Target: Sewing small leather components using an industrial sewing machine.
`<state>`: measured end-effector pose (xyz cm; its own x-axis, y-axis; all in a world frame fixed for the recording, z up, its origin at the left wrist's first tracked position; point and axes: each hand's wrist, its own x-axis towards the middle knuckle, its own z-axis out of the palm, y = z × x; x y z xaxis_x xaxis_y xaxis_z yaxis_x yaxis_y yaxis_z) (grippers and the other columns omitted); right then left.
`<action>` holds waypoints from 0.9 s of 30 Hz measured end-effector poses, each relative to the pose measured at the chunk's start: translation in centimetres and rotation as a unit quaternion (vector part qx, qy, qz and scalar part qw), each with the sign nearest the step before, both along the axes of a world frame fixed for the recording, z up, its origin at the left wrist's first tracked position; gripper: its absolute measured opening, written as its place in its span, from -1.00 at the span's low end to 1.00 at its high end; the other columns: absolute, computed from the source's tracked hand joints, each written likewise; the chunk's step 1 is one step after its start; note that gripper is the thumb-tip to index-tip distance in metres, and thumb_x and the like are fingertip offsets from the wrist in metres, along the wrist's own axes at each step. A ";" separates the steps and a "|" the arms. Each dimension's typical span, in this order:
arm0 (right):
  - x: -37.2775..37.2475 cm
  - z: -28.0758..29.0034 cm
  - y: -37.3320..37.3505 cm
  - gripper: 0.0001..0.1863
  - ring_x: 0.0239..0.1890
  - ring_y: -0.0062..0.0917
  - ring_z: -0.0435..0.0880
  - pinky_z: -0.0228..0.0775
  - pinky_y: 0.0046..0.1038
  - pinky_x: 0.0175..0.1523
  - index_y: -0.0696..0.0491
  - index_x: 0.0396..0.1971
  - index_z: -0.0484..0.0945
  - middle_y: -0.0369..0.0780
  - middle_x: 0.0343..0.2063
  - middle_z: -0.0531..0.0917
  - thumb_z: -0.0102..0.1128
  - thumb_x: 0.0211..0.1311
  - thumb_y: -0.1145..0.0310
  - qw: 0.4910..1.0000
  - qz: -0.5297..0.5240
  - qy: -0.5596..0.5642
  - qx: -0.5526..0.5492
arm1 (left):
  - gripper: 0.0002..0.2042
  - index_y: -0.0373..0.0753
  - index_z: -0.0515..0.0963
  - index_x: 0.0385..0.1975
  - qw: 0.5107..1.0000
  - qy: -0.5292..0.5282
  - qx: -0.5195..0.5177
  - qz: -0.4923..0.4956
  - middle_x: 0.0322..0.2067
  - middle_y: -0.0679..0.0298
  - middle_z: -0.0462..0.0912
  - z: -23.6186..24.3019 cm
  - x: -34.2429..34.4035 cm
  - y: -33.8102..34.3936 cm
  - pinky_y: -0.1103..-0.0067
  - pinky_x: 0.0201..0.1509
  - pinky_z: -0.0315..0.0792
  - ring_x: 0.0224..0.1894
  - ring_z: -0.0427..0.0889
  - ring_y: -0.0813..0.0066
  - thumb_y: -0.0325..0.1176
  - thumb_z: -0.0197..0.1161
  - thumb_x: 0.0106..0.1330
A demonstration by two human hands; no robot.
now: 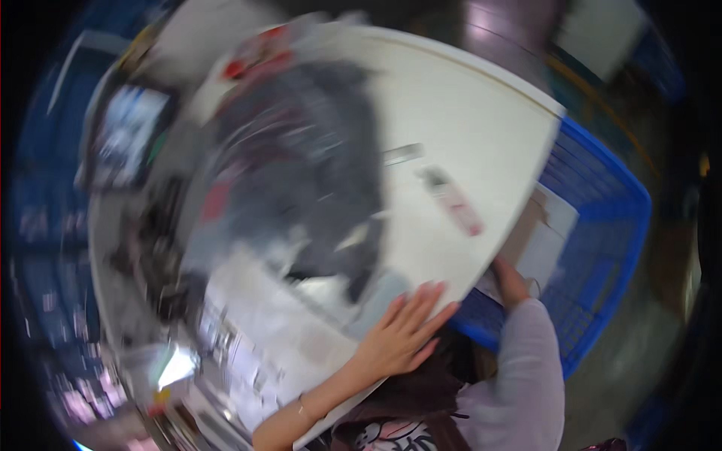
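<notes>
Our left hand (402, 331) lies flat, fingers (429, 297) spread, on a clear plastic bag (301, 225) of dark clothing at the white worktop's (466, 128) near edge. Our right hand (511, 282) reaches past that edge into the blue basket (602, 225); we cannot tell its fingers' state. The worktop's right side lies open.

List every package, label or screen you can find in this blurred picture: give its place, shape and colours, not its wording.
Clear plastic bag: middle of the white table, glossy, holding dark grey fabric, under the left hand.
Label: right of the bag, narrow strip, white and pink.
Screen: far left, dark-framed rectangle, bluish-white.
Cardboard box: in the blue crate, brown, near the right hand.
</notes>
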<state>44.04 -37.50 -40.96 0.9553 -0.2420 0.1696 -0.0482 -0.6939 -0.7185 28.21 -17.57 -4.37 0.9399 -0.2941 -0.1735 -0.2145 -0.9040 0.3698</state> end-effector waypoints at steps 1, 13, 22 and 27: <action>1.3 0.5 -0.3 -0.52 -0.12 -0.34 0.55 0.40 -0.41 -0.03 0.13 0.11 0.33 -0.09 -0.07 0.53 0.11 0.17 0.40 0.999 0.026 -0.028 0.003 | -0.29 -0.01 0.03 0.34 0.999 -0.011 -0.035 0.007 0.35 0.12 -0.01 -0.4 0.0 0.3 0.30 0.35 -0.07 0.38 0.00 0.21 -0.18 0.13 0.15; 11.9 20.7 -4.9 -0.67 -0.08 -0.40 0.54 0.34 -0.44 0.07 0.24 -0.02 0.41 -0.09 -0.10 0.55 0.03 0.18 0.56 0.919 0.064 -0.321 0.218 | -0.91 -0.23 0.45 -0.59 0.900 -0.340 0.042 0.271 -0.53 0.23 0.51 1.4 -25.5 7.9 0.41 -0.30 0.46 -0.44 0.54 0.30 -0.46 0.24 -0.06; -7.5 44.6 21.7 -0.68 -0.16 -0.25 0.46 0.24 -0.31 0.02 0.12 -0.25 0.50 -0.13 -0.28 0.53 0.11 -0.13 0.56 0.784 0.450 -0.411 0.114 | -0.66 -0.25 0.49 -0.25 0.774 -0.250 0.150 0.561 -0.20 0.08 0.50 1.7 -36.6 23.3 0.32 -0.07 0.39 -0.13 0.46 0.04 -0.30 0.31 -0.05; -3.8 47.6 36.3 -0.46 -0.20 -0.22 0.46 0.22 -0.23 -0.09 0.09 0.01 0.37 -0.15 -0.31 0.57 0.09 -0.10 0.42 0.813 0.451 -0.368 0.027 | -0.65 -0.24 0.53 -0.28 0.808 -0.212 0.135 0.533 -0.22 0.16 0.54 3.8 -37.9 22.1 0.38 -0.13 0.43 -0.16 0.50 0.13 -0.24 0.37 -0.07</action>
<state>40.22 -1.23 6.65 0.3928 0.4740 0.7880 0.9192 -0.1751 -0.3529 -9.66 4.51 -0.57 0.6267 0.7159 0.3078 0.6825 -0.6949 0.2265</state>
